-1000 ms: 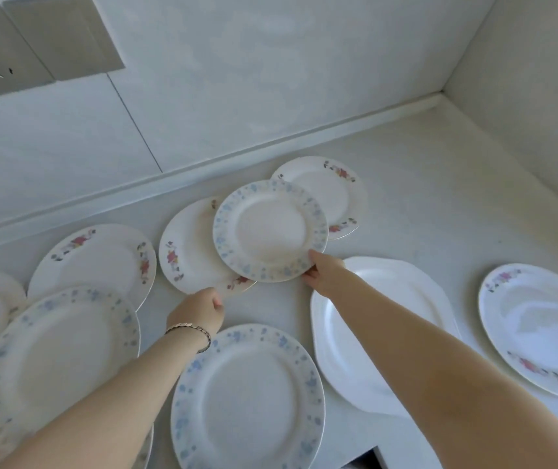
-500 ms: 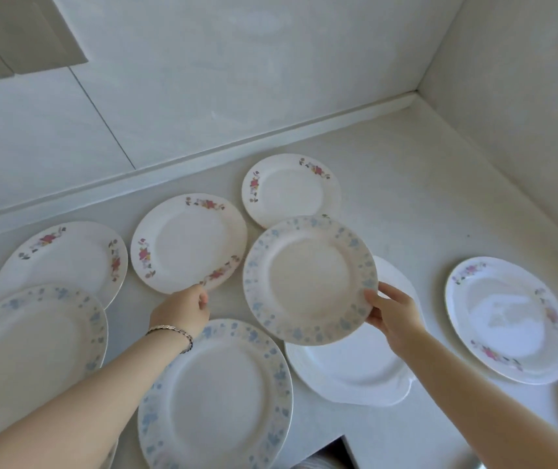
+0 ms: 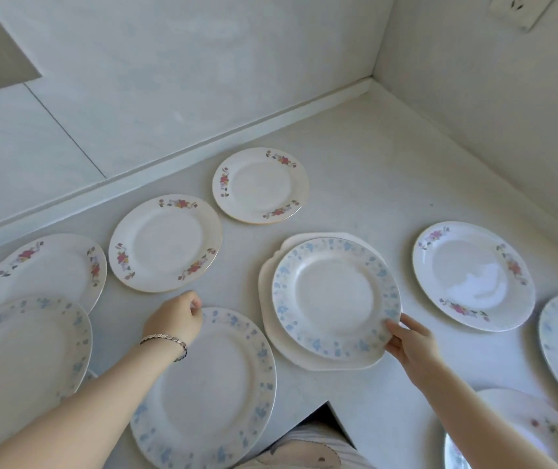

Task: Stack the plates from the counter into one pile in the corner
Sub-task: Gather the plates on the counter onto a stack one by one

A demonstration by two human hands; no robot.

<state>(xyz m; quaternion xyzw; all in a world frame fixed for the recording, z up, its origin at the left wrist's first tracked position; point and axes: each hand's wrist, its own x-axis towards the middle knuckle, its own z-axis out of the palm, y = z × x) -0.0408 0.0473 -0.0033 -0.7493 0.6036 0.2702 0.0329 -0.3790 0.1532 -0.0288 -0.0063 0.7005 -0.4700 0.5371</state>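
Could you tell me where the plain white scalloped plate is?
In the head view the plain white scalloped plate lies right of centre on the pale counter, beneath the blue-flowered plate that the right hand grips, left of a pink-flowered plate.

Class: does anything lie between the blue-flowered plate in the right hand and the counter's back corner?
Nothing visible does. The blue-flowered plate, pinched by the right hand, faces bare counter to the corner; the small red-flowered plate lies left of that path.

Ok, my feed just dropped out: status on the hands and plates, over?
Right hand pinches blue-rimmed plate, over plain white plate. Left hand curled at near blue plate, grip unclear. Floral plates lie single around.
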